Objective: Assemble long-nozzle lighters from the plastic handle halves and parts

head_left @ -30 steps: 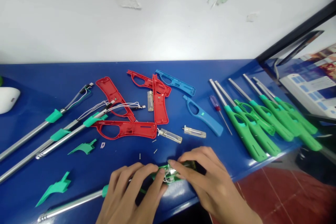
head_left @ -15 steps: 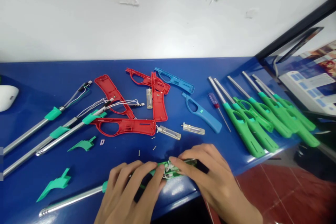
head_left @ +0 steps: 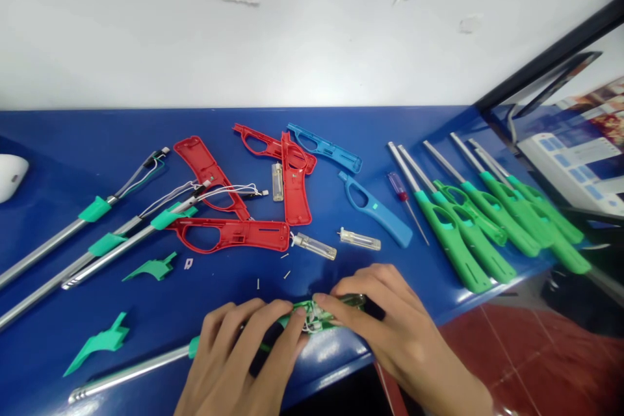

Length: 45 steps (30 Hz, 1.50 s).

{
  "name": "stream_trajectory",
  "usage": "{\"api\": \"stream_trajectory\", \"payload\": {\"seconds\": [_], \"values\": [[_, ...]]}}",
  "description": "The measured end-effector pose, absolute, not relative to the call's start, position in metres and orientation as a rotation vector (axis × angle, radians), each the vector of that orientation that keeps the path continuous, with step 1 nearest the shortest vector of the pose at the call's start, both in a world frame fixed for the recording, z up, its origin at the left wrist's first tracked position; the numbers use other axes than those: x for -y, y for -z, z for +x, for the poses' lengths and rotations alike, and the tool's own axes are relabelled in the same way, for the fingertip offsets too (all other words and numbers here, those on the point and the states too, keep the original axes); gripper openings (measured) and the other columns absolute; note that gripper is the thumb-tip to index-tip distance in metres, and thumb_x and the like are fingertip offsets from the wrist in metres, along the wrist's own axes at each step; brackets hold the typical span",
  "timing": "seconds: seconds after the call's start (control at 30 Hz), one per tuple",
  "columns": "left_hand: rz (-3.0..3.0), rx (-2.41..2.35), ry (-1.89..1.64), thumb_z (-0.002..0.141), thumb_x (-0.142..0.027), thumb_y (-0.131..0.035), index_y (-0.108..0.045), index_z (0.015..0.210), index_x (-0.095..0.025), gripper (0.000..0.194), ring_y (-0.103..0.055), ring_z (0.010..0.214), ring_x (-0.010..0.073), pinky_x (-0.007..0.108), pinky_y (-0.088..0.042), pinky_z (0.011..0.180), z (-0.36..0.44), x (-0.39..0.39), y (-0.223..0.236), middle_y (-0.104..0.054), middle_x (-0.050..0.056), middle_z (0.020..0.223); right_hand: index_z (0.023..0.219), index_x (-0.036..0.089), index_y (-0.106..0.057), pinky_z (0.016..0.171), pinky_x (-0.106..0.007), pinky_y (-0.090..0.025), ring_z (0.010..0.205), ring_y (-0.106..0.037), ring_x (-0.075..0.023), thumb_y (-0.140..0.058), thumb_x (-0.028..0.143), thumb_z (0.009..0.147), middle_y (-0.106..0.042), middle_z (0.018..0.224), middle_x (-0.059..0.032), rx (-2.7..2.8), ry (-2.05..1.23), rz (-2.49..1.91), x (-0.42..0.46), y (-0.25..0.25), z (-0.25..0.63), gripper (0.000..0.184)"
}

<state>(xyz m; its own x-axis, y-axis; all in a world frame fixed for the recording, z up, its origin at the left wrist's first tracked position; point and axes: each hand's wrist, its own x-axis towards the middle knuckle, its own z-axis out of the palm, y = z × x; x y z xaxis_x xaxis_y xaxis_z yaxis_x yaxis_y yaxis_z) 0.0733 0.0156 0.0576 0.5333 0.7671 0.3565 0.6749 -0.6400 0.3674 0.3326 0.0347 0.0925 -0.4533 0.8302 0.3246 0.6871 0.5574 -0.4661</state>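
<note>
An opened green lighter (head_left: 312, 318) with a long metal tube (head_left: 131, 374) lies at the front edge of the blue table (head_left: 73, 136). White wires and small parts show inside its green shell. My left hand (head_left: 238, 357) lies over the handle part with fingers curled on it. From the right, my right hand (head_left: 390, 331) pinches the same shell with thumb and fingers. The shell's right end is hidden under my fingers.
Red shell halves (head_left: 229, 234), blue shell halves (head_left: 375, 211), clear gas cells (head_left: 314, 246), a small screwdriver (head_left: 404, 198) and loose green triggers (head_left: 100, 341) lie mid-table. Several finished green lighters (head_left: 468, 234) lie at right, metal tubes with wires (head_left: 97, 234) at left. A white object (head_left: 10, 175) is far left.
Both hands stay on the green lighter with only slight finger shifts. The view has drifted a little.
</note>
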Motion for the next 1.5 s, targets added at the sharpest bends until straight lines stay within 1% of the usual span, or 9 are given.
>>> {"api": "stream_trajectory", "payload": {"seconds": [0.2, 0.4, 0.57, 0.73, 0.8, 0.93, 1.1, 1.3, 1.5], "values": [[2.640, -1.203, -0.703, 0.105, -0.010, -0.058, -0.076, 0.132, -0.028, 0.037, -0.067, 0.118, 0.0259, 0.045, -0.045, 0.103, 0.071, -0.015, -0.054, -0.078, 0.005, 0.132, 0.131, 0.024, -0.078, 0.091, -0.030, -0.048, 0.101, -0.060, -0.0144, -0.056, 0.019, 0.116, -0.075, 0.110, 0.0000, 2.221, -0.388, -1.234, -0.036, -0.091, 0.332, 0.027], [2.668, -1.206, -0.712, 0.106, -0.011, -0.060, -0.074, 0.137, -0.026, 0.038, -0.067, 0.116, 0.0252, 0.044, -0.046, 0.102, 0.072, -0.018, -0.056, -0.078, 0.006, 0.130, 0.133, 0.024, -0.077, 0.098, -0.030, -0.049, 0.107, -0.058, -0.0163, -0.056, 0.011, 0.115, -0.073, 0.116, -0.0015, 2.194, -0.391, -1.234, -0.031, -0.084, 0.333, 0.031], [2.672, -1.191, -0.704, 0.107, -0.012, -0.059, -0.074, 0.139, -0.026, 0.038, -0.067, 0.117, 0.0253, 0.044, -0.045, 0.102, 0.069, -0.017, -0.055, -0.078, 0.006, 0.131, 0.130, 0.020, -0.078, 0.101, -0.031, -0.048, 0.108, -0.057, -0.0168, -0.054, 0.008, 0.114, -0.071, 0.115, -0.0028, 2.178, -0.353, -1.209, -0.031, -0.082, 0.332, 0.032], [2.643, -1.178, -0.663, 0.108, -0.014, -0.059, -0.073, 0.140, -0.027, 0.038, -0.064, 0.123, 0.0282, 0.048, -0.042, 0.107, 0.069, -0.014, -0.051, -0.076, 0.004, 0.138, 0.130, 0.020, -0.077, 0.102, -0.031, -0.048, 0.108, -0.057, -0.0167, -0.053, 0.005, 0.113, -0.070, 0.115, -0.0029, 2.166, -0.363, -1.194, -0.030, -0.082, 0.332, 0.033], [2.650, -1.185, -0.666, 0.108, -0.014, -0.059, -0.071, 0.144, -0.026, 0.040, -0.065, 0.121, 0.0278, 0.047, -0.042, 0.105, 0.069, -0.015, -0.052, -0.077, 0.005, 0.137, 0.130, 0.019, -0.077, 0.103, -0.031, -0.048, 0.108, -0.057, -0.0168, -0.053, 0.004, 0.113, -0.070, 0.115, -0.0029, 2.165, -0.356, -1.195, -0.030, -0.082, 0.332, 0.033], [2.666, -1.206, -0.694, 0.106, -0.013, -0.061, -0.071, 0.142, -0.027, 0.040, -0.068, 0.116, 0.0254, 0.044, -0.046, 0.102, 0.070, -0.019, -0.055, -0.078, 0.005, 0.131, 0.133, 0.020, -0.076, 0.102, -0.033, -0.048, 0.109, -0.057, -0.0173, -0.053, 0.003, 0.112, -0.069, 0.116, -0.0037, 2.176, -0.368, -1.183, -0.030, -0.081, 0.334, 0.035], [2.665, -1.201, -0.699, 0.105, -0.012, -0.062, -0.072, 0.142, -0.025, 0.040, -0.067, 0.118, 0.0264, 0.045, -0.046, 0.103, 0.071, -0.018, -0.054, -0.077, 0.007, 0.132, 0.140, 0.020, -0.073, 0.095, -0.035, -0.048, 0.108, -0.058, -0.0182, -0.062, 0.006, 0.110, -0.072, 0.120, -0.0044, 2.211, -0.422, -1.181, -0.033, -0.081, 0.338, 0.035], [2.625, -1.186, -0.698, 0.104, -0.008, -0.063, -0.070, 0.146, -0.021, 0.044, -0.062, 0.120, 0.0270, 0.046, -0.042, 0.105, 0.071, -0.014, -0.052, -0.074, 0.009, 0.135, 0.133, 0.021, -0.076, 0.090, -0.037, -0.046, 0.099, -0.061, -0.0167, -0.066, 0.012, 0.110, -0.075, 0.113, -0.0027, 2.227, -0.394, -1.188, -0.035, -0.082, 0.336, 0.026], [2.575, -1.161, -0.697, 0.098, -0.002, -0.063, -0.070, 0.145, -0.021, 0.052, -0.060, 0.126, 0.0292, 0.048, -0.041, 0.109, 0.070, -0.010, -0.052, -0.071, 0.011, 0.139, 0.133, 0.020, -0.077, 0.089, -0.037, -0.046, 0.098, -0.062, -0.0169, -0.066, 0.010, 0.109, -0.076, 0.112, -0.0031, 2.233, -0.380, -1.189, -0.033, -0.081, 0.333, 0.027]]}}
